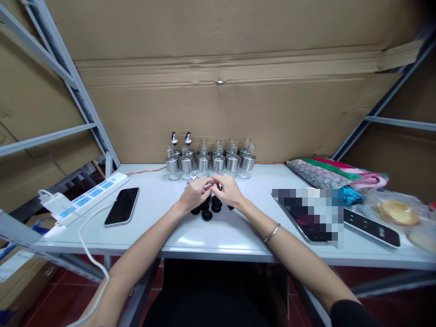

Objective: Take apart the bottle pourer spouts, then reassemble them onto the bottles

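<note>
Overhead, cardboard sheeting [218,91] backs a white table [218,236] framed by grey metal racking [85,104]. Glass dispenser bottles [211,160] stand in rows at the table's rear; a power strip [86,197] and phone [122,205] lie left. Centre: left hand [195,193] and right hand [229,190] meet fingertip to fingertip, pinched together on a small metal spout [207,185], directly above loose black stoppers [209,208].

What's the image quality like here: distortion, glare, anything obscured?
Head view: wide-angle bending, the shelf rails bow outward at the edges; corners darken. Soft glare on the table front edge and on the phone screen. A pixelated block hides part of the tablet. The small part between the left hand and right hand is too small to make out.
</note>
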The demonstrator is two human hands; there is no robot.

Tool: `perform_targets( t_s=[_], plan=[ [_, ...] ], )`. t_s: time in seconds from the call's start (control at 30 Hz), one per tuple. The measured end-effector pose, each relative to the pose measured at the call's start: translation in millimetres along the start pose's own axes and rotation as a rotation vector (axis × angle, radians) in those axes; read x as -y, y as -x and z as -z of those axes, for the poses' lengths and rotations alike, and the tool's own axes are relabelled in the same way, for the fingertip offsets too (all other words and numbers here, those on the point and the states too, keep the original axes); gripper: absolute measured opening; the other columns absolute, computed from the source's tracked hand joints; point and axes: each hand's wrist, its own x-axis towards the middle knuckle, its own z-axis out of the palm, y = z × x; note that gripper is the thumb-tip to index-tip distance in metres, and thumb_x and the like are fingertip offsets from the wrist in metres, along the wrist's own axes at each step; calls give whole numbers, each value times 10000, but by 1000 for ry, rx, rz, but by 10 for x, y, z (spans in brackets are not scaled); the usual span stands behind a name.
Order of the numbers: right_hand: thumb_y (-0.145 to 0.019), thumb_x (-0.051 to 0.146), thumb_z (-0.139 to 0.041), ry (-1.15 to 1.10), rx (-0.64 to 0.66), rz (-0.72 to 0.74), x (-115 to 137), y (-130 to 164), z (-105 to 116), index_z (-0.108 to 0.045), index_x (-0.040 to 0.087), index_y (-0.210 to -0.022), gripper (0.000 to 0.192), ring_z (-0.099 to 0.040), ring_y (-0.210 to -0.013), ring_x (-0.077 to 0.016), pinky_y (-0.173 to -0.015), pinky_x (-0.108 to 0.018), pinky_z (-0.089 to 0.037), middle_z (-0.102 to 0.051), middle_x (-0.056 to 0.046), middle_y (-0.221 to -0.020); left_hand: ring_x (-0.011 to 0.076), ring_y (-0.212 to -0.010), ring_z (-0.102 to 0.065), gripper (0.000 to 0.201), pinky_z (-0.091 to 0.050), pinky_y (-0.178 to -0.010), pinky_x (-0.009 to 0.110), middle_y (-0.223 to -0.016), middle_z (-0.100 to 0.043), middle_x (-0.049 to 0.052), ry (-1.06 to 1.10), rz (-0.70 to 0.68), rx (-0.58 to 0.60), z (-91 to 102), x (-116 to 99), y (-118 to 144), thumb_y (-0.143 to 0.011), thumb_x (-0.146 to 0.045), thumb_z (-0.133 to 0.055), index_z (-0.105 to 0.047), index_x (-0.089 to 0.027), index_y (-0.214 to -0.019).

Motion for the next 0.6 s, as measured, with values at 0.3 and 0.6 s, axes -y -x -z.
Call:
perform_targets(
  t_s=[0.3,0.6],
  plan=[
    [-684,175,-404,21,-9,-5,19,-10,14,-369,206,-583,111,-376,-509,-119,-607,-257,-314,-432,29,-523,136,-702,-579,136,-468,-661,246,-786,-602,28,22,69,35,-7,-8,11,-842,-138,-459,-540,-175,-945],
    [-878,297,-368,-119,15,10,53,2,48,-462,194,-709,219,-453,-566,-122,-570,-232,-333,-482,9,-618,104,-651,-543,81,-429,-602,210,-779,-575,-2,132,261,-5,-15,-6,20,-842,-223,-505,-467,-182,-901]
  ],
)
